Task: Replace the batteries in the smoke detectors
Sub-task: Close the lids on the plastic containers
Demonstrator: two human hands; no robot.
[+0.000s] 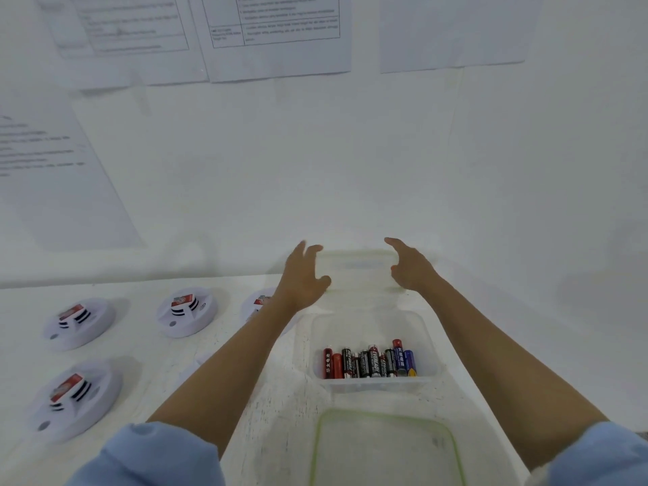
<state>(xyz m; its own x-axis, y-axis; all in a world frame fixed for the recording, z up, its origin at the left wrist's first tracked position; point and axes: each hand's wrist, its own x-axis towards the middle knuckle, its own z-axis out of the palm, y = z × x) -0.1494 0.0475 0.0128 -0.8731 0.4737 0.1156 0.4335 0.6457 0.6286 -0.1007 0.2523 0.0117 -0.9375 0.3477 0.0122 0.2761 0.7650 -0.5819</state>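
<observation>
Wall: plain white wall (403, 152), rising straight up behind the table, a little scuffed.
Papers: four printed sheets stuck to it. Ruled sheet (122, 40) at upper left, ruled sheet with a table (277, 36) at top centre, pale sheet (452, 29) at upper right, text sheet (52, 177) lower on the left. The print is too blurred to read.
Ledge: rounded white ridge (105, 264) along the foot of the wall.
Table: white table top (147, 349), worn, flecked with small dark cracks.
Light: soft, even, pale; shadows faint.

Both hands (357, 271) outstretched, fingers spread, loosely curved.
</observation>
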